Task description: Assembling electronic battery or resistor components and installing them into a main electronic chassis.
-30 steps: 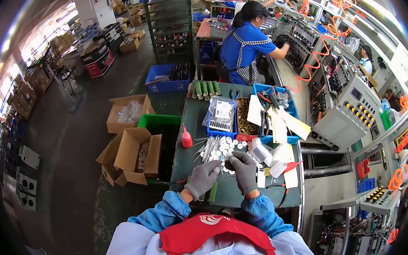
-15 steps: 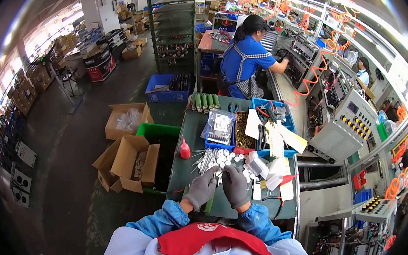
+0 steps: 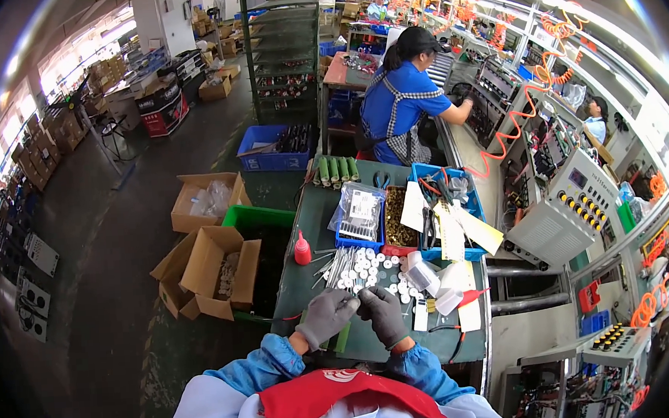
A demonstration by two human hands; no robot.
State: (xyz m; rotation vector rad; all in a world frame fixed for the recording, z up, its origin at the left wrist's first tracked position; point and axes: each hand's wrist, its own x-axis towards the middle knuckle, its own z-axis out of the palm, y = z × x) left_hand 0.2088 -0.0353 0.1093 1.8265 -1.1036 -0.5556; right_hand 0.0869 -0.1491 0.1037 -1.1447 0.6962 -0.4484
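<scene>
Both my hands wear grey gloves and meet low over the green-topped table (image 3: pixel 289 317). My left hand (image 3: pixel 326 318) is closed, its thumb and fingertips pinched together. My right hand (image 3: pixel 384 313) is closed too, fingertips touching those of the left. Whatever sits between them is too small and covered to name. Just beyond the fingertips lie loose white round washers (image 3: pixel 367 264) and a bunch of thin metal rods (image 3: pixel 342 264). A red squeeze bottle (image 3: pixel 302 251) stands left of the rods. Clear plastic cups (image 3: pixel 423 275) lie right of the washers.
Farther back are a blue tray with a bagged part (image 3: pixel 362 207), a bin of brass pieces (image 3: pixel 397 215), a blue bin of tools and papers (image 3: pixel 473 194) and green cylinders (image 3: pixel 335 168). Cardboard boxes (image 3: pixel 238 248) stand left. A co-worker in blue (image 3: pixel 404 99) sits ahead.
My hands have come slightly nearer to me, and the fingertips now meet more closely. The right hand has turned its fingers toward the left.
</scene>
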